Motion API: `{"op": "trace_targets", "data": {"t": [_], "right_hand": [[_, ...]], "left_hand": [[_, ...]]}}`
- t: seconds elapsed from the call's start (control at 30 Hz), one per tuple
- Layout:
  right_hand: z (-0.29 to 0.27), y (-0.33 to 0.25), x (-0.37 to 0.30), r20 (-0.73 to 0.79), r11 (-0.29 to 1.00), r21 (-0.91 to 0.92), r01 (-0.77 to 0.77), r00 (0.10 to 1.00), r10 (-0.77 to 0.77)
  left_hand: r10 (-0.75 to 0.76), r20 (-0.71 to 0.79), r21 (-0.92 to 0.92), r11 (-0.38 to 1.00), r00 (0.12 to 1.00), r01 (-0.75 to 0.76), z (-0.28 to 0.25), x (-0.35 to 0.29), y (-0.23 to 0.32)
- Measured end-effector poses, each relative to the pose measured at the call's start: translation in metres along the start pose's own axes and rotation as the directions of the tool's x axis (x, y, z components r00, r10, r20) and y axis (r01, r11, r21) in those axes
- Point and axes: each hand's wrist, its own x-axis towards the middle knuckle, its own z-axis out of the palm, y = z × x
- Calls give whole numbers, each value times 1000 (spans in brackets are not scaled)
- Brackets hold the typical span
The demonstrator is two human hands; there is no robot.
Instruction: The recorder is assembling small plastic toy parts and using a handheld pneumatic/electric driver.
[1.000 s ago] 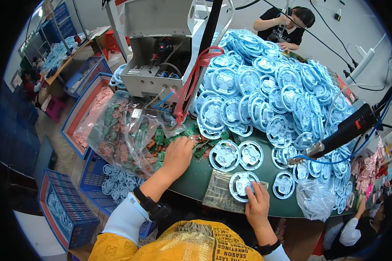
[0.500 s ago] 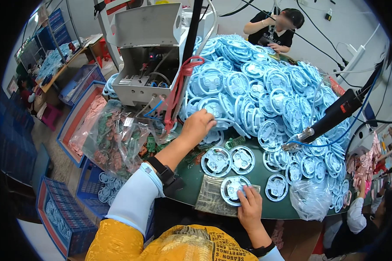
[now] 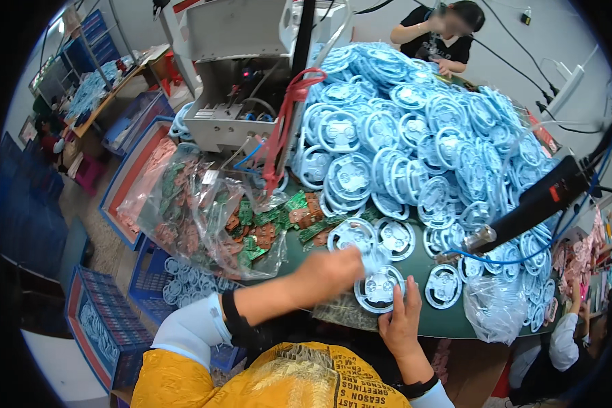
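A light blue plastic steering-wheel-shaped part (image 3: 375, 289) lies on a tape-covered block (image 3: 343, 313) at the table's front edge. My right hand (image 3: 402, 323) holds its right rim, two fingers stretched over the edge and the thumb low beside it. Just above the part's upper left, my left hand (image 3: 326, 275) is curled and smeared by motion. A pale blue blur shows at its fingertips, too unclear to name. Two matching wheel parts, one left (image 3: 350, 236) and one right (image 3: 396, 238), lie just behind, and another wheel part (image 3: 443, 285) lies to the right.
A big heap of light blue wheel parts (image 3: 415, 136) covers the table's back. Left of it stand an open grey machine (image 3: 231, 129) and a clear bag of circuit boards (image 3: 217, 224). A black tool (image 3: 537, 197) juts in from the right. A co-worker (image 3: 449, 41) sits behind the heap.
My left hand has come back from the heap's front toward the wheel part on the block. My right hand stays at that part's rim. The whole view has shifted slightly.
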Motion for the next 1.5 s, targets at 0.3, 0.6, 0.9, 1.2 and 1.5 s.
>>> {"op": "trace_targets", "data": {"t": [0.3, 0.6, 0.9, 1.2, 1.5], "right_hand": [[-3, -9, 0, 234, 996, -47, 75, 970, -63], [-22, -20, 14, 280, 997, -48, 58, 959, -43], [-22, 21, 13, 40, 961, -278, 16, 999, -5], [-19, 9, 43, 7, 982, -188, -24, 1000, 26], [9, 40, 54, 66, 984, -177, 5, 998, 7]], "left_hand": [[-321, -103, 134, 933, 941, 333, -13, -38, -29], [-468, -160, 128, 864, 869, 488, -26, -40, -71], [-724, 412, -478, 344, 553, 808, 3, -62, 3], [-512, 47, -130, 848, 858, 514, 1, -62, 19], [-402, 75, -137, 903, 913, 408, 6, -61, 6]]}}
